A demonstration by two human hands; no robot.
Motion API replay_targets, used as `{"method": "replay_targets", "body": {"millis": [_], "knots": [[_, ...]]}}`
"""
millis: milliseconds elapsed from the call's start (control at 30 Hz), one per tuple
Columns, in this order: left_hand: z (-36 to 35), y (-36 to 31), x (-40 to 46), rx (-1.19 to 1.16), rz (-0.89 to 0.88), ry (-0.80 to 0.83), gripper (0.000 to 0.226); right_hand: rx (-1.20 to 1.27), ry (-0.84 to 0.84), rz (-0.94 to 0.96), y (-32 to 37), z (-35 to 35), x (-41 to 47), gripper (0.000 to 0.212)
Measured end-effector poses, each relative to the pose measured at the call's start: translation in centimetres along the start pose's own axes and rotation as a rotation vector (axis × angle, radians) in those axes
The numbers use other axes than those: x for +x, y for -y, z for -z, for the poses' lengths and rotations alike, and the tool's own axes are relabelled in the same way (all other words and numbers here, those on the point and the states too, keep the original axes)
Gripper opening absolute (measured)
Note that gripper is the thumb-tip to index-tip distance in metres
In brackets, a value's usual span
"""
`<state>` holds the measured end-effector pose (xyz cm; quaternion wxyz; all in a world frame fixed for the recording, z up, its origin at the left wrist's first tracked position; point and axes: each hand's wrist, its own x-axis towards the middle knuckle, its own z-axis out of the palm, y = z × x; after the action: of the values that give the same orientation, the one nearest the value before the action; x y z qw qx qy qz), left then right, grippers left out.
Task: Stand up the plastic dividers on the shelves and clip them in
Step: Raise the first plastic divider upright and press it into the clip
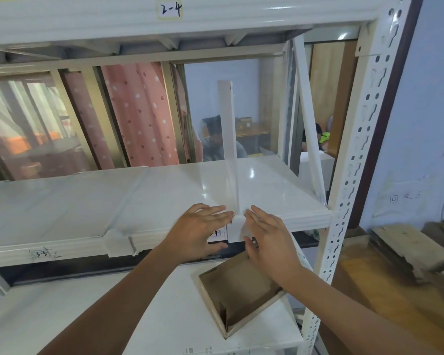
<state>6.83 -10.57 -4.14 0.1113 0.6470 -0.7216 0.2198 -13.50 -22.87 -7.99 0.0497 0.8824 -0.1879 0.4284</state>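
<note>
Flanking upright plastic divider (229,139) at shelf (113,190) front edge: left hand (199,230) and right hand (268,237); fingers flat, spread, gripping nothing; white clip (237,230) between fingertips.

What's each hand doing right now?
Left hand: open, fingers flat, pressing the left side of the divider clip at the shelf edge.
Right hand: open, flat against the clip's right side.

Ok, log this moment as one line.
stage: clipping | divider: upright on shelf | left hand, right hand: open, flanking front clip
</note>
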Motion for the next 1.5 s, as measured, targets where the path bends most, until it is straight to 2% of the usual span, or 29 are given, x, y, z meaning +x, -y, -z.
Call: {"method": "replay_targets", "body": {"millis": [1200,1500], "knots": [[0.6,0.5,-0.3,0.011,-0.027,-0.023,0.063,0.011,0.017,-0.011,1.0,-0.2,0.2,0.061],[1.0,-0.4,-0.6,-0.004,0.024,-0.012,0.068,-0.041,0.135,0.025,0.5,0.9,0.6,0.059]]}}
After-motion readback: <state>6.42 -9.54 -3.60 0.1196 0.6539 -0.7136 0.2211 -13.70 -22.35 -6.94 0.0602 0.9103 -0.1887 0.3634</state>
